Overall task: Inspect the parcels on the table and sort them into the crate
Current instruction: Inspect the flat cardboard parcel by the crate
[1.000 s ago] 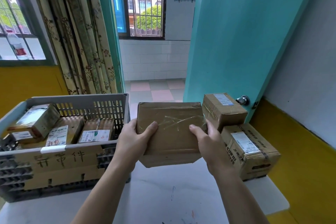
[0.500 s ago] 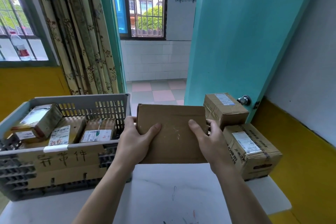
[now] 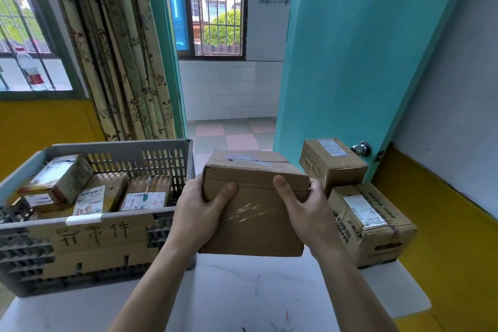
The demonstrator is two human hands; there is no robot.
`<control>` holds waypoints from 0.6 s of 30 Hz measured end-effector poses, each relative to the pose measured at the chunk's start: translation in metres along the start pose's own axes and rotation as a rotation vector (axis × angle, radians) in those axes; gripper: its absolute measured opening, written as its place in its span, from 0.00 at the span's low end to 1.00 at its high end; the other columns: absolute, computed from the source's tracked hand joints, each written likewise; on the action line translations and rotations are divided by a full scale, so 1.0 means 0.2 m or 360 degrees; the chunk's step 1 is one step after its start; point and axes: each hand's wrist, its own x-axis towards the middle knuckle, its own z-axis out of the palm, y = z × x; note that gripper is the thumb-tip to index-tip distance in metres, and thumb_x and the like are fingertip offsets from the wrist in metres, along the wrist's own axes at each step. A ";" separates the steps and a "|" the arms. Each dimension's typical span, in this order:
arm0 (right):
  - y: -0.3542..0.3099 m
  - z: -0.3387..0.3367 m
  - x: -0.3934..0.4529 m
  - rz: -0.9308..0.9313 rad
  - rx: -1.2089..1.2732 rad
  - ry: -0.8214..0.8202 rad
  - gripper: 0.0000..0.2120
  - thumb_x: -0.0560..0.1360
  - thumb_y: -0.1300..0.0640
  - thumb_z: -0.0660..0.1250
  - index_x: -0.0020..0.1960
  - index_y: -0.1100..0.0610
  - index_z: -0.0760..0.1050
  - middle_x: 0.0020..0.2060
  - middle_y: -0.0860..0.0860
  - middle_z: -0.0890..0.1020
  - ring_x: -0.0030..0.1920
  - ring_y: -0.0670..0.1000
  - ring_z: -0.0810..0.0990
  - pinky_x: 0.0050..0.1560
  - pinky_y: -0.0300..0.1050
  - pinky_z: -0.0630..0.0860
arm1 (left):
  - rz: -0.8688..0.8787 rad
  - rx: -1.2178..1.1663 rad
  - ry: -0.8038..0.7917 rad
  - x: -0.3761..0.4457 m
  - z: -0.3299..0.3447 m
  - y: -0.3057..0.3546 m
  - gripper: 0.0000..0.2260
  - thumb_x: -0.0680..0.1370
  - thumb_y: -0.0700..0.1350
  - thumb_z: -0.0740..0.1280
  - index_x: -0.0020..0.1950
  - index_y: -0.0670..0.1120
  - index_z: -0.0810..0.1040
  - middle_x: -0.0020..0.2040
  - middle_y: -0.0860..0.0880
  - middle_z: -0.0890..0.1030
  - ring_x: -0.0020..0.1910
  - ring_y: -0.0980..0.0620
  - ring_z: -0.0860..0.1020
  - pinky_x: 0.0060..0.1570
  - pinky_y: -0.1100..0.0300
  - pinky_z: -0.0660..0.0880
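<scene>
Parcel (image 3: 253,207) gripped by left hand (image 3: 199,213) and right hand (image 3: 310,210), two parcels (image 3: 372,224) stacked beside, one crate (image 3: 167,147)

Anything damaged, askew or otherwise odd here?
Only one thing: a parcel at the crate's far-left corner lies tilted on top of other boxes. The held parcel shows no visible damage.

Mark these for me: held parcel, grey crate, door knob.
held parcel (image 3: 256,213), head view, taped front face between the thumbs.
grey crate (image 3: 118,149), head view, far rim.
door knob (image 3: 362,148), head view, chrome knob on the teal door's edge.
</scene>
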 end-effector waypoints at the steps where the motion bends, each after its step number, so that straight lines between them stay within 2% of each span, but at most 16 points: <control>1: 0.00 0.00 0.00 -0.0015 -0.0020 0.0030 0.30 0.68 0.31 0.68 0.59 0.50 0.71 0.45 0.40 0.80 0.44 0.34 0.77 0.40 0.32 0.73 | 0.0021 0.0004 0.0009 -0.01 0.00 0.00 0.13 0.77 0.57 0.73 0.58 0.55 0.80 0.55 0.51 0.82 0.54 0.51 0.80 0.56 0.51 0.77; 3: 0.01 0.00 -0.01 -0.0062 -0.0028 0.0075 0.29 0.68 0.33 0.69 0.58 0.53 0.72 0.43 0.37 0.80 0.42 0.34 0.76 0.40 0.34 0.73 | 0.0064 -0.0008 0.0020 -0.01 0.00 0.00 0.13 0.77 0.56 0.73 0.60 0.56 0.78 0.56 0.52 0.81 0.55 0.52 0.79 0.58 0.52 0.76; 5: 0.03 0.00 -0.02 -0.0093 -0.0010 0.0092 0.30 0.66 0.32 0.69 0.57 0.53 0.72 0.44 0.37 0.81 0.45 0.38 0.79 0.44 0.38 0.75 | 0.0070 -0.0043 0.0006 -0.02 -0.01 0.02 0.14 0.77 0.58 0.71 0.60 0.55 0.78 0.56 0.53 0.81 0.56 0.53 0.79 0.55 0.54 0.76; 8: 0.05 0.01 -0.04 -0.0135 0.0028 0.0044 0.24 0.69 0.39 0.73 0.58 0.52 0.72 0.47 0.38 0.82 0.46 0.31 0.80 0.41 0.26 0.73 | -0.0105 -0.0091 -0.0014 -0.03 -0.01 0.07 0.23 0.75 0.68 0.62 0.58 0.52 0.74 0.52 0.56 0.78 0.51 0.60 0.76 0.46 0.60 0.72; 10: 0.04 0.01 -0.05 -0.0149 0.0047 0.0022 0.24 0.70 0.41 0.74 0.59 0.52 0.72 0.49 0.39 0.82 0.46 0.28 0.79 0.41 0.23 0.73 | -0.0192 -0.0069 0.0039 -0.01 -0.02 0.08 0.23 0.76 0.69 0.61 0.55 0.49 0.71 0.50 0.55 0.76 0.49 0.61 0.73 0.45 0.57 0.69; 14: 0.01 0.00 -0.05 -0.0029 0.0112 -0.0003 0.26 0.72 0.33 0.64 0.59 0.52 0.70 0.50 0.42 0.79 0.49 0.39 0.78 0.41 0.34 0.72 | -0.0196 -0.0079 0.0074 0.01 -0.02 0.05 0.15 0.80 0.57 0.68 0.55 0.47 0.72 0.50 0.53 0.76 0.49 0.54 0.75 0.42 0.56 0.69; 18: 0.00 0.01 -0.03 -0.0001 0.0090 0.0144 0.17 0.78 0.46 0.69 0.60 0.54 0.69 0.51 0.47 0.79 0.47 0.41 0.78 0.37 0.33 0.71 | -0.0192 -0.0187 0.0052 -0.01 0.00 0.06 0.12 0.79 0.49 0.71 0.57 0.47 0.73 0.50 0.54 0.77 0.48 0.58 0.76 0.39 0.61 0.70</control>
